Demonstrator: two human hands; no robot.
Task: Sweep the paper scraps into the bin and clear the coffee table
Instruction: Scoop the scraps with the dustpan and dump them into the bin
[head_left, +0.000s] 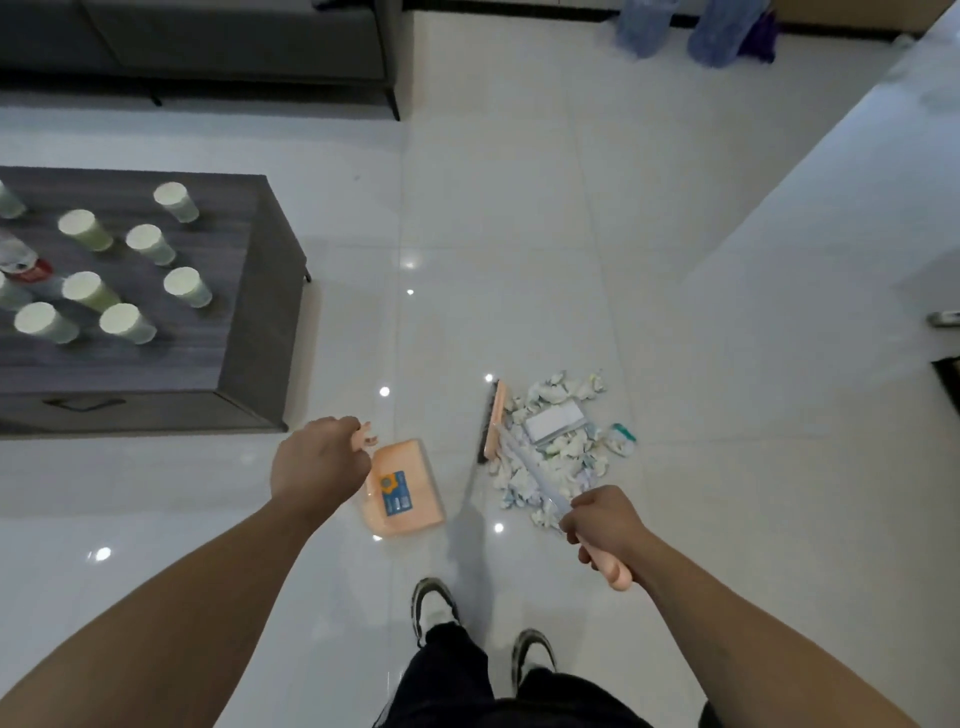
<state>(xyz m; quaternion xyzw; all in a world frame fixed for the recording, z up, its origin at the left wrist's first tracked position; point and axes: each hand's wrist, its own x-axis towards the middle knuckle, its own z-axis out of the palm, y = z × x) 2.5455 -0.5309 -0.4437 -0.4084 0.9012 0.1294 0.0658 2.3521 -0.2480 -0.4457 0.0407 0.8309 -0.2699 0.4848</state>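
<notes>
A pile of paper scraps (558, 447) is heaped on the white tiled floor (519, 234), with a flat white card (553, 422) lying on top of it. Against the pile's left edge a broom (493, 428) head is set, its bristles dark and its back peach. The broom's pale handle crosses the pile's near side and is gripped by the right hand (602, 522), whose fingers are curled round the peach grip. Left of the pile, apart from the broom, a peach dustpan (402, 488) bearing a blue label is seen; its handle is held by the left hand (319, 462), fingers closed round it. Further left of the pile a dark coffee table (249, 322) stands, with paper cups (127, 322) upright on it. Near of the pile, two shoes (434, 608) and dark trousers are seen. Far beyond the pile a grey sofa (234, 41) is placed.
</notes>
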